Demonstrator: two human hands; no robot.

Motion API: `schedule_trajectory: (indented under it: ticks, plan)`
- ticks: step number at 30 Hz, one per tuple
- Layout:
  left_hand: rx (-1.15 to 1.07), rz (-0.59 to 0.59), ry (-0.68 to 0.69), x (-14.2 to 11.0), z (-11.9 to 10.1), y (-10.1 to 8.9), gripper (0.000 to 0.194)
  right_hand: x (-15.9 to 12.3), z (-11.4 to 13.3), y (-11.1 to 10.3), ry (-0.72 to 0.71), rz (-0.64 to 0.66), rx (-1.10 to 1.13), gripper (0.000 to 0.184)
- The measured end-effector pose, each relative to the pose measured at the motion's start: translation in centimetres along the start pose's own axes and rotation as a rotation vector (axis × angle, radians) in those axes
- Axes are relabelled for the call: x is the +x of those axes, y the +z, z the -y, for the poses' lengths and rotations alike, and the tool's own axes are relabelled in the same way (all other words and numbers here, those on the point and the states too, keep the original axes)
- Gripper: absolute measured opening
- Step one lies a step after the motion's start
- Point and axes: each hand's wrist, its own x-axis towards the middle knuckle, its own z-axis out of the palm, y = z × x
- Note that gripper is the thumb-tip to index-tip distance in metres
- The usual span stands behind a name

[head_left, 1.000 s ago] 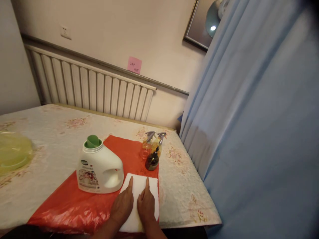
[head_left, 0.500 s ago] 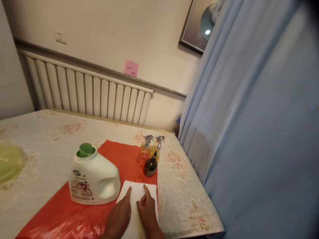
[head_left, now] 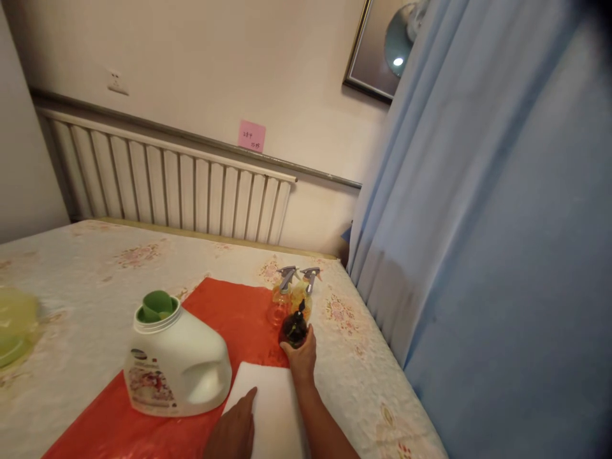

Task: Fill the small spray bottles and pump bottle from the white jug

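My right hand point(head_left: 304, 360) is wrapped round a small dark pump bottle point(head_left: 293, 330), thumb on its near left side and fingers on its right. The bottle stands upright at the edge of the red sheet. Just behind it are two clear spray bottles with grey trigger heads, a pinkish one point(head_left: 280, 307) and a yellow one point(head_left: 303, 299). My left hand point(head_left: 235, 424) lies with fingers extended on the left part of a white rectangular slab point(head_left: 277, 408), whose material I cannot make out. Left of the slab stands a big white detergent jug point(head_left: 184, 363) with a green cap point(head_left: 160, 305).
A red plastic sheet point(head_left: 239, 319) lies over the flowered tablecloth point(head_left: 344, 382). A translucent yellow-green container point(head_left: 18, 319) sits at the far left. Blue curtain point(head_left: 459, 255) hangs along the right edge; a white radiator point(head_left: 191, 191) is behind the table.
My right hand has moved forward from the white slab and closed round the dark pump bottle. My left hand has stayed on the slab. The view has shifted slightly.
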Motion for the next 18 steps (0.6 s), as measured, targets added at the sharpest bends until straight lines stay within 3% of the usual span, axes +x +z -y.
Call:
schedule_trajectory:
  ticks: [6, 13, 18]
  plan:
    - [0.018, -0.006, 0.022, 0.2, 0.7, 1.0, 0.056, 0.7, 0.4, 1.4, 0.076, 0.003, 0.019, 0.075]
    - [-0.047, -0.207, 0.125, 0.0, 1.5, 2.1, 0.050, 0.9, 0.6, 1.3, 0.094, 0.001, 0.049, 0.066]
    - [-0.097, -0.222, 0.140, 0.2, 1.7, 2.3, 0.050, 1.3, 0.7, 1.1, 0.091, 0.009, 0.056, 0.064]
